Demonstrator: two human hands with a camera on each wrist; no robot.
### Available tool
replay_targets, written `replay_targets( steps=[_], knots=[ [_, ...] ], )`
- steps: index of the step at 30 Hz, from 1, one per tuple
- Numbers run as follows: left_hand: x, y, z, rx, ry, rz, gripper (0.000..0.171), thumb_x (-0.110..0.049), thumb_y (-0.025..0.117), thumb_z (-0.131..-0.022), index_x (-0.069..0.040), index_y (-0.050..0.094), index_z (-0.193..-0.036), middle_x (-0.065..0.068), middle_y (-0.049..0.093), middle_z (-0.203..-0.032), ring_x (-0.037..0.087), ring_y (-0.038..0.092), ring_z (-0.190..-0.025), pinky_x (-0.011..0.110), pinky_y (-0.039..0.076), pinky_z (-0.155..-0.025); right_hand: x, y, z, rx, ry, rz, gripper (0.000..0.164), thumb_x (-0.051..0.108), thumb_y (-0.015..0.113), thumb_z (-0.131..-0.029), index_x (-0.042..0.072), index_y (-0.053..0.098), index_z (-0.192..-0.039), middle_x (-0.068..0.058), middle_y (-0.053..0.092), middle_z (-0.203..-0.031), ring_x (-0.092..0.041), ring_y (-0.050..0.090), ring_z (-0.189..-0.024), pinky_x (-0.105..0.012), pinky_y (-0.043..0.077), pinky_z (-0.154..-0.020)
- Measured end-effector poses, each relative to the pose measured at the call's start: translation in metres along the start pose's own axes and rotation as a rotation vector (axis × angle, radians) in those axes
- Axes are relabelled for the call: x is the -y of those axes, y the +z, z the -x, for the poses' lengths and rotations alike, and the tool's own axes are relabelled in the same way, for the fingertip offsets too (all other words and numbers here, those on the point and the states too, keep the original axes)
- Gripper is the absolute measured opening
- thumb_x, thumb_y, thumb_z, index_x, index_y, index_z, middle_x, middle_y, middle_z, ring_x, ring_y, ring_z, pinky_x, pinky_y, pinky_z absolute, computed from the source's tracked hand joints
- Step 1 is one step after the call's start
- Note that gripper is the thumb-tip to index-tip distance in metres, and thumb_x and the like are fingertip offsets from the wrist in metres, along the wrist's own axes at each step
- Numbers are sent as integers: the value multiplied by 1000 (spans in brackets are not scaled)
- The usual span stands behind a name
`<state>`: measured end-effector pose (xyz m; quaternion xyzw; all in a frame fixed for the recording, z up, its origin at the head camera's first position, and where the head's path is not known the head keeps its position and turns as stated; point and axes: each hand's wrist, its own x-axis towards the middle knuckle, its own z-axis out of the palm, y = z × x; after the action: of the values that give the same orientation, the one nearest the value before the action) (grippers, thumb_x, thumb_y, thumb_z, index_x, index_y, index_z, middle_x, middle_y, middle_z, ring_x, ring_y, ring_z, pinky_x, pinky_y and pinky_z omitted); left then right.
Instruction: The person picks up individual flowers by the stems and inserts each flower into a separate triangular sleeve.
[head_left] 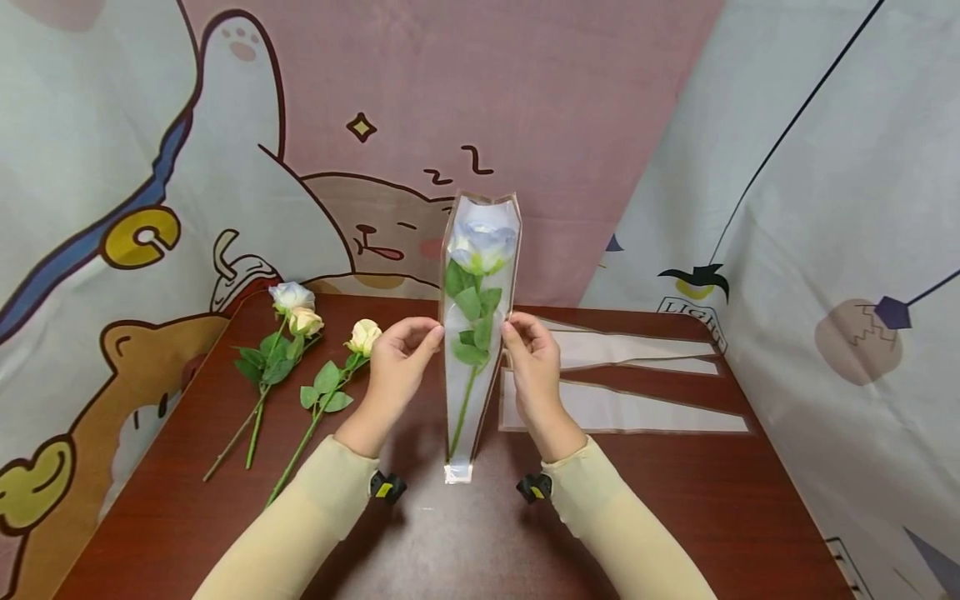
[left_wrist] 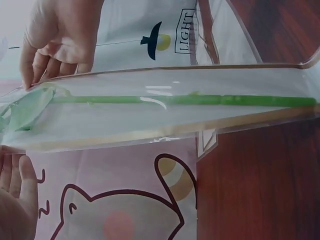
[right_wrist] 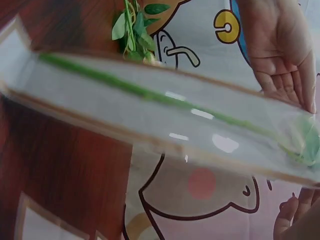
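A pale blue-white rose [head_left: 483, 243] with green leaves stands upright inside a clear flower sleeve [head_left: 504, 421] with brown-gold borders. My left hand [head_left: 396, 367] pinches the sleeve's left edge between thumb and fingers, at about mid-height. On the opposite edge my right hand [head_left: 536, 371] pinches it at the same level. The sleeve is raised in front of me, its narrow end pointing down. In the left wrist view, the green stem [left_wrist: 220, 100] runs down through the sleeve to its narrow end. The right wrist view has the sleeve slanted and slightly blurred.
To the left on the brown table [head_left: 600, 517] lie a blue-white rose [head_left: 291, 296], a peach rose [head_left: 305, 322] and a pale yellow rose [head_left: 364, 337]. Several flat sleeves [head_left: 637, 407] are spread at the right. A cartoon-print cloth [head_left: 562, 108] hangs behind.
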<state>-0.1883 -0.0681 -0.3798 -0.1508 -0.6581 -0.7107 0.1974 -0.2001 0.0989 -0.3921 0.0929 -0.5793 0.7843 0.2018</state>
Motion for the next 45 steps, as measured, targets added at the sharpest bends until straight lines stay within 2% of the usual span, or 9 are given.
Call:
replay_targets(
  steps=[6, 11, 18, 21, 24, 28, 33, 39, 45],
  knots=[
    [-8, 3, -2, 25, 28, -9, 12, 2, 59, -80, 10, 59, -89, 23, 60, -79, 35, 57, -69, 24, 51, -62, 8, -2, -11, 59, -65, 36, 16, 8, 57, -84, 0, 54, -98, 0, 54, -80, -13, 49, -72, -26, 43, -64],
    [-10, 3, -4, 38, 56, -37, 11, 3, 59, -80, 11, 59, -88, 25, 60, -77, 40, 56, -69, 22, 50, -61, 14, -3, -24, 55, -140, 92, 16, 11, 58, -84, 0, 58, -95, -4, 55, -80, -19, 50, -73, -27, 44, -66],
    [-12, 2, -9, 34, 42, -36, 13, 1, 59, -80, 10, 60, -91, 24, 60, -79, 31, 58, -69, 23, 50, -61, 17, -4, -29, 46, -169, 114, 12, 8, 59, -83, -2, 58, -88, -5, 56, -79, -12, 51, -72, -22, 44, -65],
    [-19, 1, -15, 46, 35, -7, 19, -1, 58, -82, 9, 59, -98, 22, 61, -86, 26, 60, -75, 29, 51, -67, 17, -4, -29, 60, -171, 120, 15, 9, 59, -83, -5, 56, -89, -2, 56, -78, -12, 51, -72, -22, 43, -65],
    [-30, 2, -27, 41, 78, 19, 23, -3, 55, -84, 10, 57, -104, 23, 60, -91, 28, 59, -80, 34, 51, -70, 16, -3, -30, 74, -170, 127, 20, 9, 59, -83, -8, 55, -91, 0, 56, -77, -12, 50, -71, -21, 43, -64],
    [-45, 5, -43, 4, 164, 10, 24, -3, 55, -84, 8, 57, -105, 23, 60, -92, 32, 58, -80, 32, 51, -69, 18, 0, -31, 102, -155, 144, 19, 8, 58, -83, -10, 55, -92, 0, 56, -78, -11, 51, -72, -21, 43, -65],
    [-57, 9, -58, -38, 207, -26, 19, -3, 59, -82, 8, 61, -97, 14, 63, -85, 28, 58, -73, 25, 50, -63, 32, 6, -32, 153, -175, 195, 15, 1, 55, -84, -10, 54, -94, -6, 55, -80, -13, 51, -72, -21, 44, -64],
    [-59, 13, -64, -65, 196, -12, 17, -3, 63, -78, 9, 62, -90, 12, 63, -75, 24, 57, -63, 27, 49, -58, 52, 13, -37, 169, -168, 224, 20, 2, 53, -85, -8, 52, -103, -5, 55, -86, -19, 51, -75, -26, 46, -66],
    [-59, 16, -63, -50, 195, 41, 16, -1, 61, -79, 12, 61, -88, 12, 63, -74, 20, 57, -61, 27, 50, -58, 62, 18, -45, 117, -222, 225, 17, 6, 53, -87, -8, 53, -97, -3, 53, -80, -17, 46, -69, -22, 40, -57]
  ],
)
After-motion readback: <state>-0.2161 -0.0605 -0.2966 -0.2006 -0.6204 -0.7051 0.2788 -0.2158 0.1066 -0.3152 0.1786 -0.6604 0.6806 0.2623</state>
